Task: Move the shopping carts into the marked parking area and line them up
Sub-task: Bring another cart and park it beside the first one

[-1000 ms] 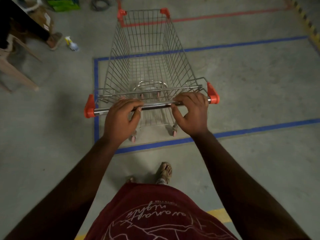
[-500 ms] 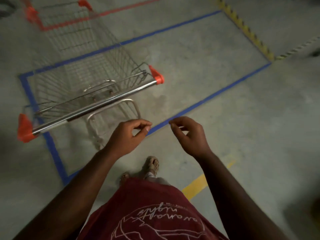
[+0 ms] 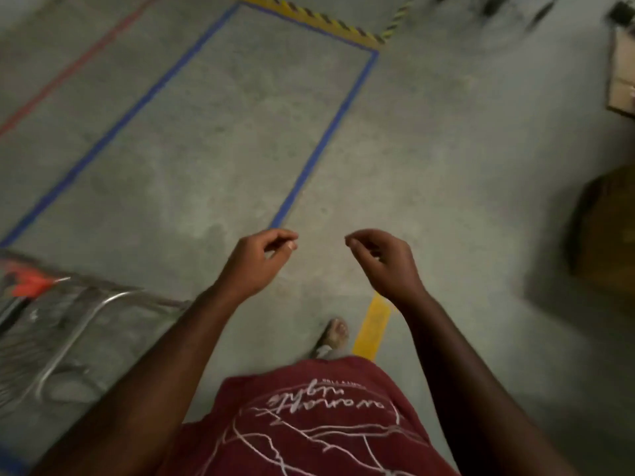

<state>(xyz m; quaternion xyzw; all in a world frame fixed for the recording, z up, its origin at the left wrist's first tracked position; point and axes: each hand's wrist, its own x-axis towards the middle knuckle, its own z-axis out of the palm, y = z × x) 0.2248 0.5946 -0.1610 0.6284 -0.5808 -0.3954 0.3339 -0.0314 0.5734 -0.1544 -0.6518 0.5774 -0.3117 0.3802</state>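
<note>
Cart left of hands

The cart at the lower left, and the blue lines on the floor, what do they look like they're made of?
The cart: bright metal wire and tubing, probably chrome or zinc plated, judging by the silvery shine on the curved bar; its orange corner piece looks like plastic. The blue lines: likely stuck-on tape, flat and even in width, though paint can't be ruled out. The floor looks like bare, mottled concrete.

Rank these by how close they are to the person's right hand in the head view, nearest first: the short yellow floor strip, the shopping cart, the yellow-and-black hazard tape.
From the right hand:
1. Yellow floor strip, just below it, beside the foot.
2. Shopping cart, far left, past the left hand.
3. Hazard tape, at the top, along the blue-marked bay's far end.
</note>
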